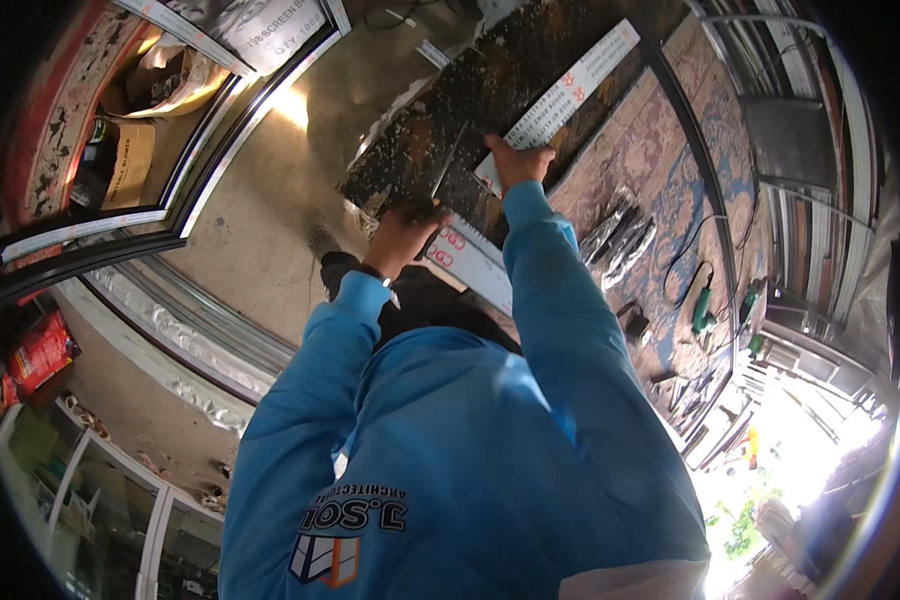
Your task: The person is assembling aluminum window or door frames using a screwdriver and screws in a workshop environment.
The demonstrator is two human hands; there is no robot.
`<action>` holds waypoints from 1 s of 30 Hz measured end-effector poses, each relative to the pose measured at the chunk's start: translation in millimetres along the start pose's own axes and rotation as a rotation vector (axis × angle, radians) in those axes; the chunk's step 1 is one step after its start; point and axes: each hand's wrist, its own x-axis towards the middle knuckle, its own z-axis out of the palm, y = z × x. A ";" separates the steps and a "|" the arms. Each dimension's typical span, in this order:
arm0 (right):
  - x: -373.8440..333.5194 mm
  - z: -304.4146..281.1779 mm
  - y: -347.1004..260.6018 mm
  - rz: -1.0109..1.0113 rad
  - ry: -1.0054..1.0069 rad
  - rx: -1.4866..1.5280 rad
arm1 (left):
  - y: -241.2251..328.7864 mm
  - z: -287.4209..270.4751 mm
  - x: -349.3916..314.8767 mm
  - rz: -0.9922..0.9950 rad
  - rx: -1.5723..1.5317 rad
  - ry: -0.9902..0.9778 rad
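My right hand (520, 163) is closed round the near end of a long, flat profile bar (575, 88) wrapped in white printed protective film. The bar slants away to the far right over a dark, speckled workbench top (410, 130). Lower and to the left, my left hand (402, 240) is closed at the bench's near edge, its fingers curled by something dark that I cannot make out. Beside that hand lies a second film-covered profile (475, 262), partly hidden behind my right sleeve.
Black frames (185, 225) with film strips stand at the left, near an open cardboard box (130, 165). On a patterned mat (660, 200) at the right lie a shiny crumpled wrapping (618, 235) and a green corded power tool (705, 310). Racks of long profiles (820, 150) line the far right.
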 end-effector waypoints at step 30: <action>-75.6 -73.2 41.3 -0.417 -0.903 -0.289 | 11.7 -5.2 -30.2 -0.254 -0.226 0.071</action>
